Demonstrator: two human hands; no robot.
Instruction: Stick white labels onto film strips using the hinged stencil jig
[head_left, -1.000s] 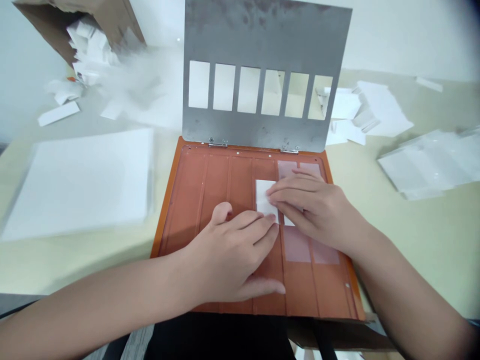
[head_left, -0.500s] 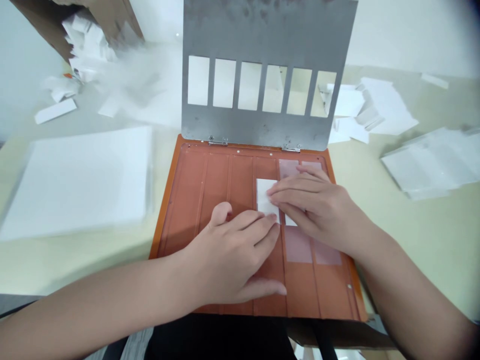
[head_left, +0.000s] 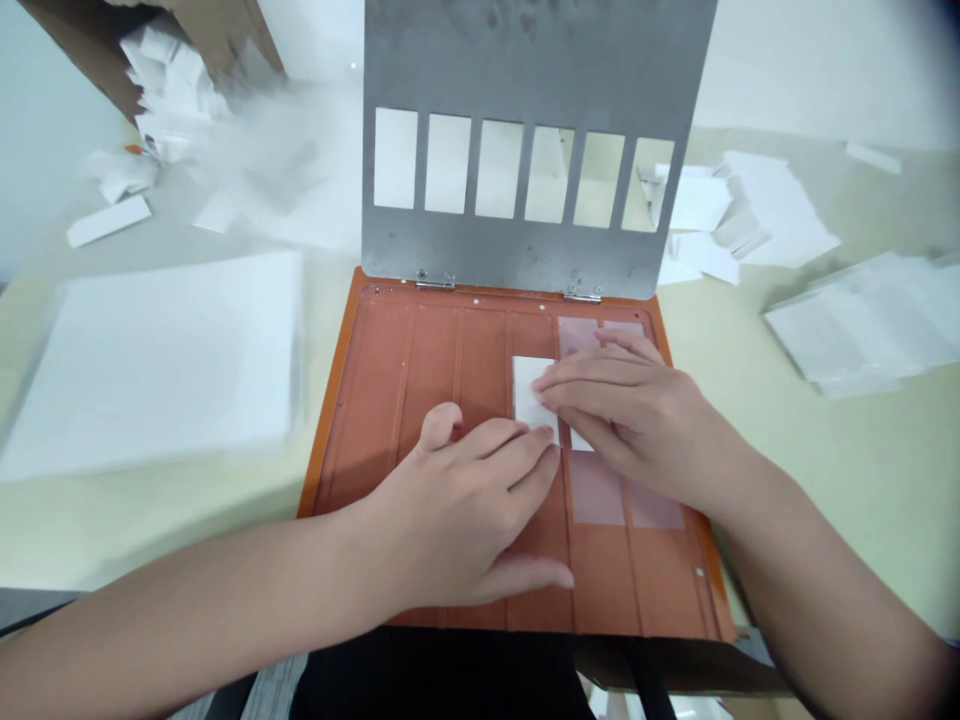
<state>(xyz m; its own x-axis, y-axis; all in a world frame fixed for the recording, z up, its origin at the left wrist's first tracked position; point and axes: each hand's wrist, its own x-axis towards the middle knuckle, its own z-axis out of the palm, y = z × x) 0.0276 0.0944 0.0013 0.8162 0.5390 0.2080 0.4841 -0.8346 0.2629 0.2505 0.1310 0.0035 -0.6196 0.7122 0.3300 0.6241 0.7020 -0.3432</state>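
Both hands are lying flat rather than pinching: the left hand point(head_left: 457, 510) is pressing its stretched fingertips on the lower edge of the white slip point(head_left: 529, 385), and the right hand point(head_left: 630, 410) is laying its closed fingers across the slip's right side. The slip is sitting in a middle channel of the orange tray point(head_left: 390, 400), just left of the translucent films point(head_left: 596, 490), below the raised metal plate point(head_left: 525, 60). Any sideways drag while pressing is likely skewing the slip or pushing it onto the neighbouring film. Compared with half a second ago, hands and slip are staying put; only the view is shifting slightly
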